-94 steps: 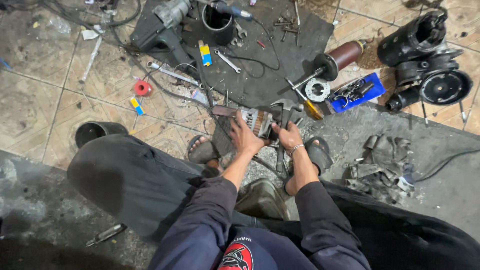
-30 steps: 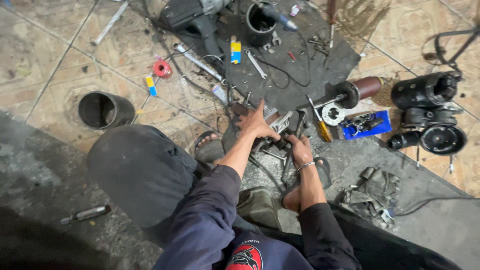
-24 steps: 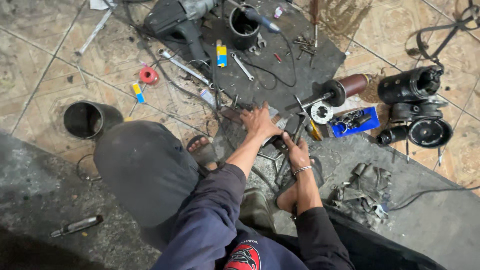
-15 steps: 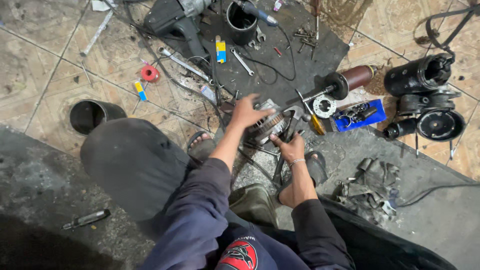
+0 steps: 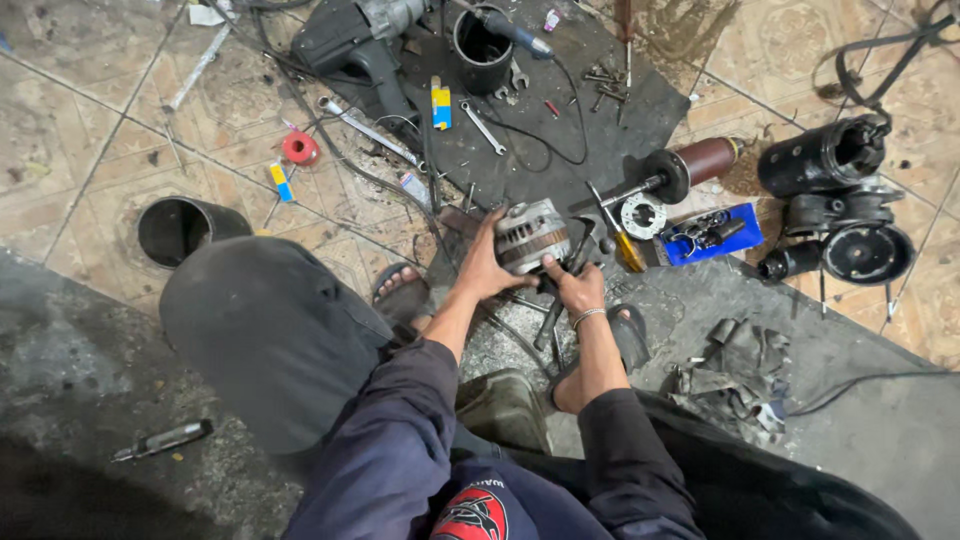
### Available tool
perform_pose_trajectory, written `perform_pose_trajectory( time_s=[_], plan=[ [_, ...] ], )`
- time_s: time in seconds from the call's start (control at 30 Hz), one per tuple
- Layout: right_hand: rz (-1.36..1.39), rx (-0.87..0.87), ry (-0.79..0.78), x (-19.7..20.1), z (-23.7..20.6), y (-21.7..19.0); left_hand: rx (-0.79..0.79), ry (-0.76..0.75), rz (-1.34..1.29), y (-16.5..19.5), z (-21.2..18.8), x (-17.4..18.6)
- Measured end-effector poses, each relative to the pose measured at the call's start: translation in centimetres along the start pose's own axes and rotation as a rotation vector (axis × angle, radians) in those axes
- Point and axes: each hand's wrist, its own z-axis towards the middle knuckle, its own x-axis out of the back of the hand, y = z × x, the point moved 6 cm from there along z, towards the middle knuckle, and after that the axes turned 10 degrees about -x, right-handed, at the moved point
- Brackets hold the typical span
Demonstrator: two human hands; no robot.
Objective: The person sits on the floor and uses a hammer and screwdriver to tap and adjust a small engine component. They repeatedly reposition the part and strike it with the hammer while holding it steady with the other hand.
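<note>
A round silver alternator housing (image 5: 533,235) with a ribbed metal side stands on the floor between my feet. My left hand (image 5: 487,268) grips its left side, fingers wrapped around the rim. My right hand (image 5: 572,288) presses against its lower right edge, thumb on the housing, and is closed around a dark tool handle (image 5: 548,320) that points down toward me. My sandalled feet (image 5: 402,295) flank the spot. I sit on a low seat, knees spread, in dark trousers.
A black mat (image 5: 560,110) carries wrenches, bolts, a black cup (image 5: 482,48) and a power tool (image 5: 345,40). A motor armature (image 5: 685,168), a blue tray (image 5: 712,235) and black motor housings (image 5: 835,195) lie right. A black cylinder (image 5: 180,225) stands left; rags (image 5: 735,375) lie right.
My left hand lifted from flat on the alternator and came round to grip its left side. The housing turned up onto its edge. The view shifted slightly.
</note>
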Motion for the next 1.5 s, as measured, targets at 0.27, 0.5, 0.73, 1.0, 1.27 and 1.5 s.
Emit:
perform_pose_trajectory(
  time_s=[0.27,0.5,0.73,1.0,1.27,1.5],
  plan=[
    [0.489,-0.209,-0.221,1.4,0.3,1.3,0.068,-0.118,0.177,-0.6,6.2,-1.8],
    [0.649,-0.204,-0.195,4.2,0.4,2.4,0.215,-0.211,0.106,-2.7,7.2,-0.8],
    [0.912,0.067,-0.16,6.6,0.1,1.1,0.227,-0.158,-0.254,-3.8,7.2,0.1],
    [0.748,-0.076,-0.103,5.9,0.5,2.0,0.32,-0.061,-0.705,-6.5,5.1,1.0],
    [0.646,-0.08,-0.181,4.1,-0.2,0.3,0.305,-0.045,-0.736,-6.1,4.8,1.1],
    [0.522,-0.122,-0.118,3.8,-0.7,0.4,0.312,0.0,-0.769,-6.4,4.3,1.0]
  ],
)
